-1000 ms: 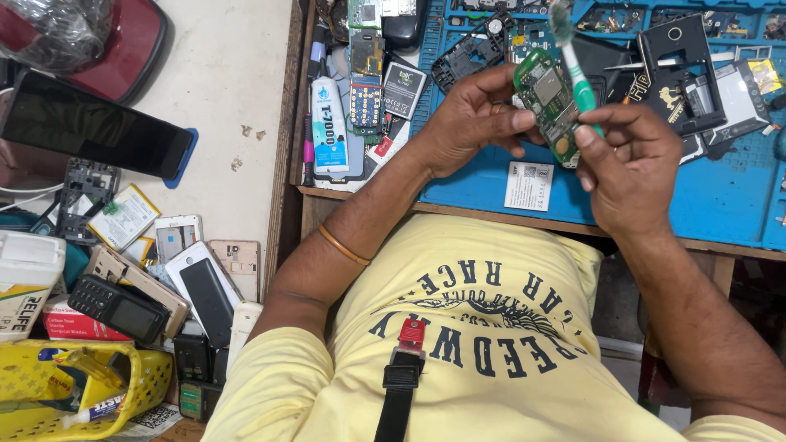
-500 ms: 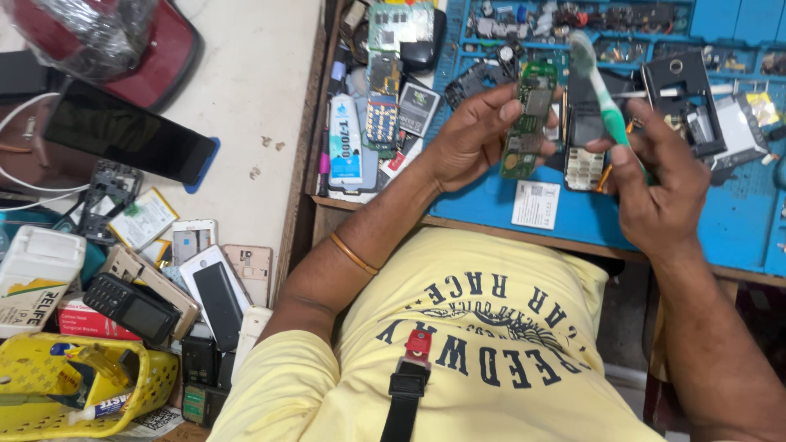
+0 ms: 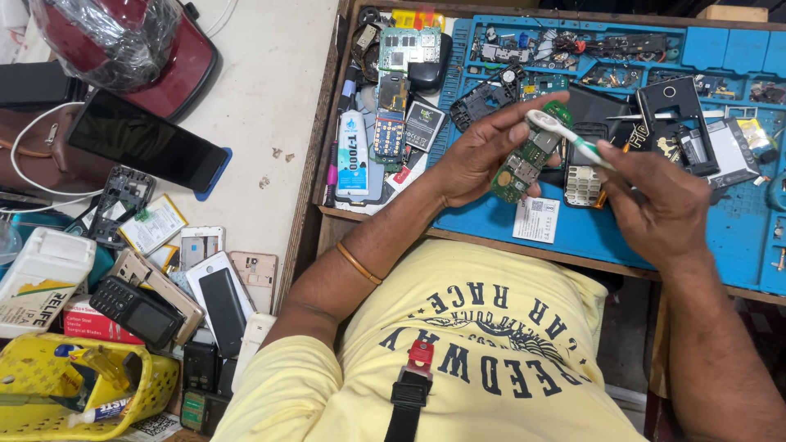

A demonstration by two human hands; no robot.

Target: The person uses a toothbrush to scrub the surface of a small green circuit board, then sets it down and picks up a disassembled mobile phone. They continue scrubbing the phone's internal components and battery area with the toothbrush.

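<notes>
the green phone circuit board [image 3: 528, 160] sits pinched in the left hand [image 3: 479, 155], fingers curled shut around its edges, held just above the blue work mat [image 3: 491, 221]. the right hand [image 3: 655, 205] is closed around a white and green toothbrush [image 3: 565, 135], its bristled head resting on the top of the board.

to my eye the risk is the thin, stiff board twisting out of that fingertip grip if the brush bears down hard, or the bristles catching a small soldered part and lifting it. if it slipped it would land among the loose keypad [image 3: 583, 184] and black phone shells [image 3: 675, 110] just beside it.

the mat looks rubbery, moulded into small compartments. the brush handle is smooth plastic. a white adhesive tube [image 3: 354, 155] lies well to the left.
</notes>
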